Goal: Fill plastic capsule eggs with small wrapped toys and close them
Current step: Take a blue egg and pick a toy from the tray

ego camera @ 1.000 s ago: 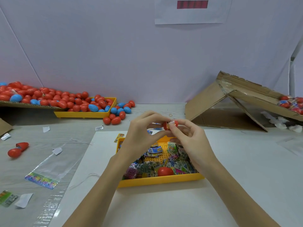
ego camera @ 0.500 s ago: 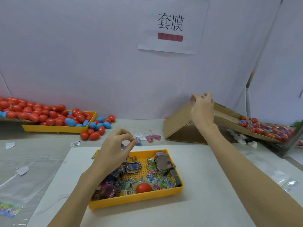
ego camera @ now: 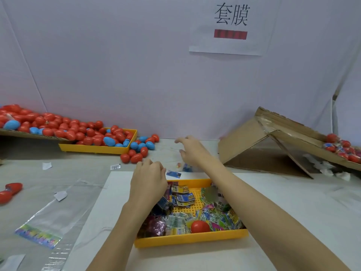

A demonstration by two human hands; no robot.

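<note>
A yellow tray (ego camera: 187, 240) in front of me holds several small wrapped toys (ego camera: 182, 198) and one red egg half (ego camera: 200, 226). My left hand (ego camera: 149, 180) hovers over the tray's far left corner with fingers loosely curled, holding nothing I can see. My right hand (ego camera: 192, 151) reaches out beyond the tray over the table, fingers spread and empty. A heap of red and blue capsule eggs (ego camera: 88, 132) fills a second yellow tray (ego camera: 97, 149) at the back left, with several spilled beside it (ego camera: 140, 149).
A tilted cardboard chute (ego camera: 273, 141) at the right carries filled eggs (ego camera: 341, 147) at its far end. An open red egg (ego camera: 9, 192) lies at the left edge. Clear plastic bags (ego camera: 48, 216), paper scraps and loose wrapped toys (ego camera: 173, 174) lie on the table.
My right hand has come back from the cardboard chute, empty, and now reaches leftward over the table. The closed egg it held a second ago is gone. My left hand stayed above the tray.
</note>
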